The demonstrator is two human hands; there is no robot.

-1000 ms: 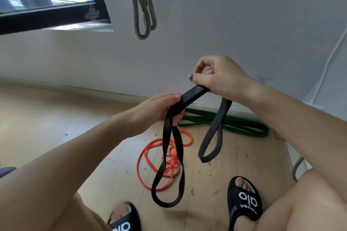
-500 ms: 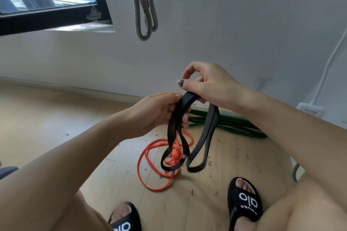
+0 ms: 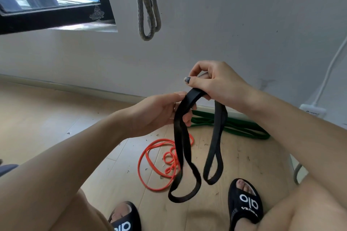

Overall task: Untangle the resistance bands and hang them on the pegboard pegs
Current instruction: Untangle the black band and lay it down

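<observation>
A black resistance band (image 3: 179, 142) hangs between my hands in two long loops above the floor. My left hand (image 3: 159, 112) grips the left strands, fingers curled round them. My right hand (image 3: 212, 82) pinches the band's top between thumb and fingers, a little higher and to the right. An orange band (image 3: 150, 155) lies coiled on the wooden floor below. A green band (image 3: 242, 127) lies by the wall behind my hands. A grey band (image 3: 148, 5) hangs on the wall above; its peg is out of view.
A dark-framed window (image 3: 56, 17) is at upper left. A white cable (image 3: 330, 65) runs down the wall to a power strip (image 3: 311, 111) at right. My feet in black slides (image 3: 244, 200) stand on the littered wooden floor (image 3: 47, 118).
My hands moved apart again and the right hand rose slightly. The black band's loops, bunched half a second ago, now hang longer and separated.
</observation>
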